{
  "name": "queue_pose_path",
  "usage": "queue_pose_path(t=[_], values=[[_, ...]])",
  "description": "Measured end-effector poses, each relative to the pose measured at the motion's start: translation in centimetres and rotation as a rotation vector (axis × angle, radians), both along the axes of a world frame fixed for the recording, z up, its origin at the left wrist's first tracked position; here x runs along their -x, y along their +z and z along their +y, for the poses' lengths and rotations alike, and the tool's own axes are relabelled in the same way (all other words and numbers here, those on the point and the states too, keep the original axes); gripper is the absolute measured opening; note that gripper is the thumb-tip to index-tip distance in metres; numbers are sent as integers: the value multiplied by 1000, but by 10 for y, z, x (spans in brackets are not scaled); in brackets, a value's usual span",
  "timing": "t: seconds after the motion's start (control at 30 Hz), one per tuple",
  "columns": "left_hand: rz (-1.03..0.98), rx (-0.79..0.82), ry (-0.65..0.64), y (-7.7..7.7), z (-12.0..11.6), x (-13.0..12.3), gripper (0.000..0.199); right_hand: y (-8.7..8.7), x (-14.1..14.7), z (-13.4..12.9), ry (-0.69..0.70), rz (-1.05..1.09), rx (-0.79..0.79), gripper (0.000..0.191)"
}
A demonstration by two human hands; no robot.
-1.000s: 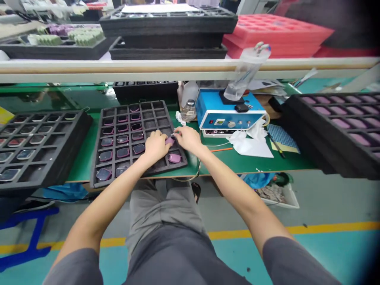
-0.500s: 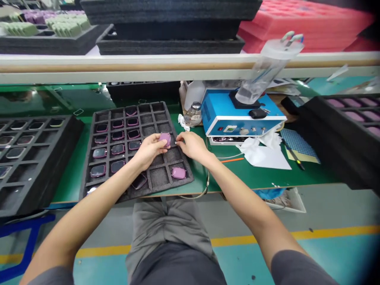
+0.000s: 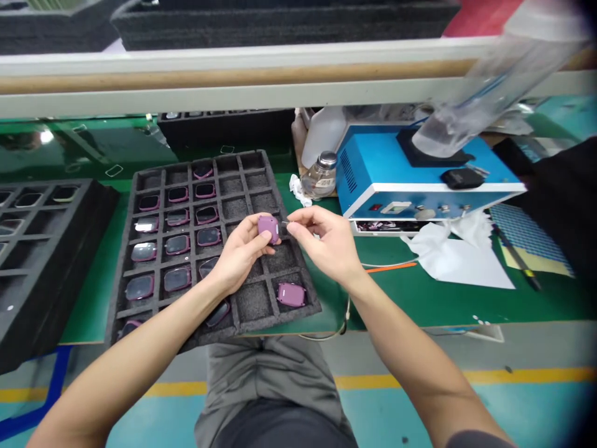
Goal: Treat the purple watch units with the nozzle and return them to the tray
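Note:
A purple watch case (image 3: 268,229) is held in my left hand (image 3: 245,252), thumb on its near face, above the right part of a black foam tray (image 3: 252,305). Just to its right, my right hand (image 3: 329,239) is closed in a pinch on a small thin piece (image 3: 285,223), too small to name, which points at the case's side. Purple-rimmed watch cases with dark glass (image 3: 177,244) fill several compartments on the tray's left. Another purple case (image 3: 291,294) lies back up in the near right compartment.
A blue control box (image 3: 420,180) bears a clear cylinder (image 3: 448,130). Beside it stand a glass bottle (image 3: 321,176) and crumpled tissue (image 3: 298,188). White paper (image 3: 476,261) and an orange stick (image 3: 392,267) lie right. Another foam tray (image 3: 60,249) is left; a shelf edge (image 3: 233,78) runs above.
The view has moved closer and shifted, so the bench looks larger. Both hands remain together over the tray, and a thin piece now shows at my right fingertips.

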State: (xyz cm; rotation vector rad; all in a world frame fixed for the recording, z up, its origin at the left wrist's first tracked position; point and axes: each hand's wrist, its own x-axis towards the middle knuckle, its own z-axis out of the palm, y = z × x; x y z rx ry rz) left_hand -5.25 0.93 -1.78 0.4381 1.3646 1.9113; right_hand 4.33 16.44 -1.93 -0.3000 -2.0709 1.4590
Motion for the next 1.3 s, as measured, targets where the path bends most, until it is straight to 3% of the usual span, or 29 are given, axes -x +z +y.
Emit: queue_pose_path(t=[0.13, 0.4, 0.73, 1.0, 1.17, 1.23, 1.3], values=[[16, -15, -7, -3, 1, 0, 37, 6, -3, -5, 31, 20, 6, 7], [187, -4, 7, -7, 3, -2, 36, -2, -2, -7, 31, 12, -105, 8], [208, -26, -50, -7, 1, -7, 34, 0, 0, -1, 194, -67, 296, 22], [413, 128, -98, -15, -4, -18, 33, -5, 5, -3, 216, -226, 371, 43], [293, 41, -177, -15, 0, -13, 37, 5, 0, 2, 265, -316, 377, 46], [238, -3, -156, -13, 3, -11, 40, 12, -18, 6, 213, -320, 355, 43], [246, 4, -74, -11, 6, -9, 42, 15, -47, 11, 37, -278, 330, 37]])
